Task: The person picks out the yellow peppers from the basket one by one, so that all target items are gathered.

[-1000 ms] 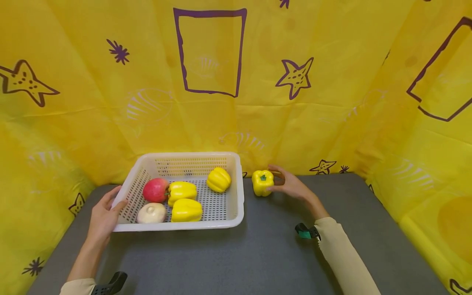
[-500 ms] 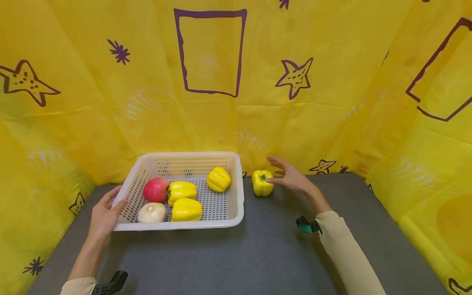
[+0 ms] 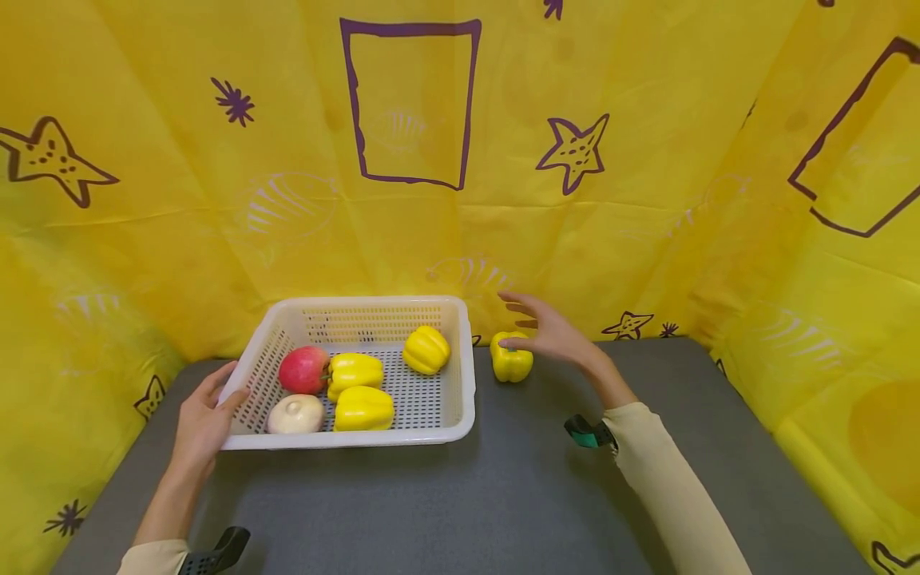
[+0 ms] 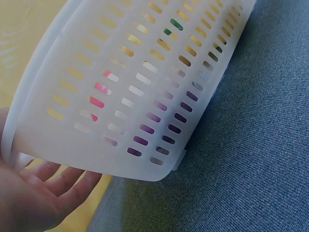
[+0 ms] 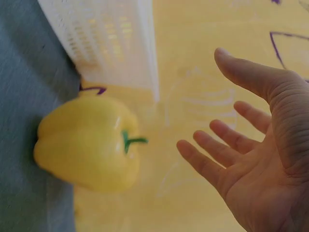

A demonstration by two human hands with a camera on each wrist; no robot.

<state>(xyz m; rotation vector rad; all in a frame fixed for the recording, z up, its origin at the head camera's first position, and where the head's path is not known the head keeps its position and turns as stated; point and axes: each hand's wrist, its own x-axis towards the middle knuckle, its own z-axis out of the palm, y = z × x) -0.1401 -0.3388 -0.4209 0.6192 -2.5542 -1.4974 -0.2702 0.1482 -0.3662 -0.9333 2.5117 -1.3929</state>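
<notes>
My left hand [image 3: 201, 423] grips the left rim of a white slotted plastic basket [image 3: 352, 439], thumb over the edge; the left wrist view has its fingers [image 4: 72, 186] against the outer wall. Inside lie three yellow bell peppers [image 3: 427, 351], a red apple-like fruit [image 3: 303, 370] and a pale round vegetable [image 3: 296, 414] with a knob on top. Right of the basket, another yellow bell pepper [image 3: 512, 367] stands upright on the table, green stem up. Over it hovers my right hand [image 3: 557, 331], fingers spread and holding nothing; the right wrist view shows a gap between fingertips and stem.
The dark grey table [image 3: 460, 511] carries the basket near its back edge. A yellow cloth [image 3: 402, 239] with starfish and fish drawings hangs close behind and along both sides.
My right hand has let go of the standing pepper, spread its fingers, risen and shifted left over it. The left hand and basket have stayed in place.
</notes>
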